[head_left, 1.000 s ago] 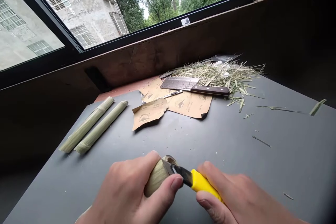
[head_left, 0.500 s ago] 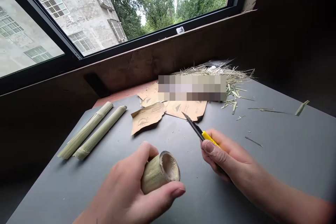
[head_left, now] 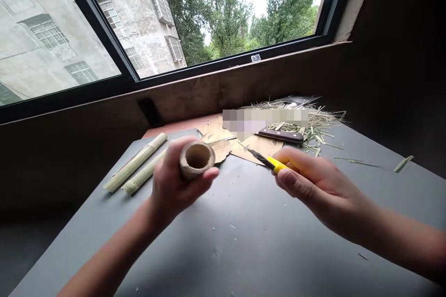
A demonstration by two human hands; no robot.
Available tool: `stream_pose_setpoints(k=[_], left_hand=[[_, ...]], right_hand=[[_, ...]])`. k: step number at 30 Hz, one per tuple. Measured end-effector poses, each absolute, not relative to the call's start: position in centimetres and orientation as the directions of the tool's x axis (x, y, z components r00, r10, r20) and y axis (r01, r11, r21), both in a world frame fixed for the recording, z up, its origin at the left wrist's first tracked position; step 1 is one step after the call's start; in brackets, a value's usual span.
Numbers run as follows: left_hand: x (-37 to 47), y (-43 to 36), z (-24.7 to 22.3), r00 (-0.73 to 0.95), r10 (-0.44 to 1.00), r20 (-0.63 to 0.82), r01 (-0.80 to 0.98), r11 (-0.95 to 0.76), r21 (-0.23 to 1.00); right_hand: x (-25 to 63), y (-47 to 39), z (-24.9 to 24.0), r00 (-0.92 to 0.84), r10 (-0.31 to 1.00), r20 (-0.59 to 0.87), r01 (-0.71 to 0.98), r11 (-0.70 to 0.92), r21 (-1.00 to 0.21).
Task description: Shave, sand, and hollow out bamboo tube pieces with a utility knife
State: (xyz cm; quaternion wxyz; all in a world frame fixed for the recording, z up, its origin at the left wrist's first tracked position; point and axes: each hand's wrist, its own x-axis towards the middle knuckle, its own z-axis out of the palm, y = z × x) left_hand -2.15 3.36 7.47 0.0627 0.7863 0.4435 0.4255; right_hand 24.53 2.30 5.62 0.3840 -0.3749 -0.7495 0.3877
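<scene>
My left hand (head_left: pixel 174 174) is wrapped round a short bamboo tube (head_left: pixel 190 172), raised above the table with its hollow end facing me. In my right hand (head_left: pixel 306 181) is a utility knife (head_left: pixel 275 164) with a yellow and black body. Its dark blade points up and to the left, apart from the tube. The far end of the tube is hidden behind my fingers. Beyond the left hand, two longer bamboo pieces (head_left: pixel 139 162) lie side by side on the grey table.
Brown sandpaper sheets (head_left: pixel 223 148) lie at the back of the table (head_left: pixel 244 241). Near them are a dark wooden knife handle (head_left: pixel 282 136) and a heap of bamboo shavings (head_left: pixel 324 116). A window (head_left: pixel 256 58) rises behind. Small chips are scattered across the tabletop.
My left hand has lifted the bamboo tube away from me and to the left, turning its opening more towards me. The right hand still holds the knife. The whole view has shifted.
</scene>
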Motion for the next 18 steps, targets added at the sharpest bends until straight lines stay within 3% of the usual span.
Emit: stream_pose_setpoints(k=[4,10,14,18], left_hand=[[-1.9,3.2,6.6,0.344,0.591,0.729,0.508,-0.771,0.385],[-0.8,1.8,8.1,0.438,0.75,0.495,0.434,-0.659,0.615],[-0.9,2.0,8.7,0.575,0.736,0.359,0.44,-0.647,0.623],[-1.3,2.4,7.9,0.631,0.701,0.333,0.435,-0.675,0.597]], right_hand=[[23.2,2.4,7.2,-0.436,0.792,0.427,0.399,0.595,-0.697],[22.5,1.3,5.0,-0.541,0.7,0.466,0.455,0.709,-0.538],[23.1,1.4,4.4,-0.613,0.557,0.561,0.424,0.831,-0.361],[23.4,2.1,4.2,-0.681,0.401,0.613,0.396,0.906,-0.152]])
